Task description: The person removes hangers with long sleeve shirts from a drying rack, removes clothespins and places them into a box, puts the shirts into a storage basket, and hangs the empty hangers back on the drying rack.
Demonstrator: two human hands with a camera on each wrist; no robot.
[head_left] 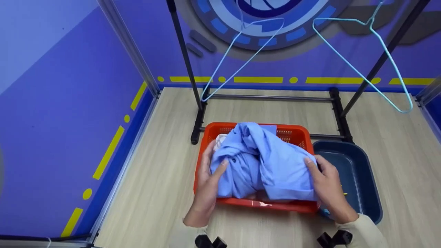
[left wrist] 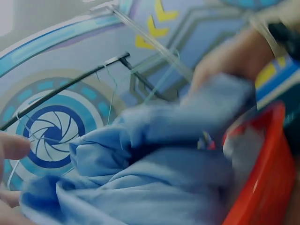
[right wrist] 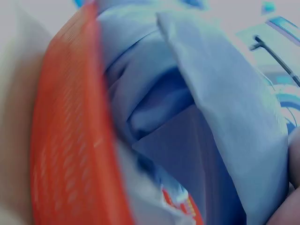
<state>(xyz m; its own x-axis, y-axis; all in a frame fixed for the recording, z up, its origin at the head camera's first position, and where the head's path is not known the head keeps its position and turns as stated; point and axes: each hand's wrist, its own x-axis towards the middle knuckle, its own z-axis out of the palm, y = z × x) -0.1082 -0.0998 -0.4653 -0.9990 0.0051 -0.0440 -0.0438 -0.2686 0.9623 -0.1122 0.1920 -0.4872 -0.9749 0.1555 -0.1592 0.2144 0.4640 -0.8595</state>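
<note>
A crumpled light-blue shirt (head_left: 286, 165) with a dark button is bunched over the red basket (head_left: 258, 204). My left hand (head_left: 206, 186) grips its left side, thumb on top of the cloth. At the right side my right hand (head_left: 325, 181) pinches the fabric between thumb and fingers. In the left wrist view the shirt (left wrist: 154, 183) is raised above the basket's rim, partly blurred. The right wrist view shows its folds (right wrist: 225, 108) hanging over the basket wall (right wrist: 70, 140). White cloth (head_left: 220, 139) peeks out behind the left fingers.
A dark blue basin (head_left: 365, 172) stands to the right of the basket. Behind is a black rack with a low bar (head_left: 272, 97). Two light-blue hangers (head_left: 225, 57) hang above, one at the left and one at the right (head_left: 389, 51). A blue wall (head_left: 79, 113) borders the left.
</note>
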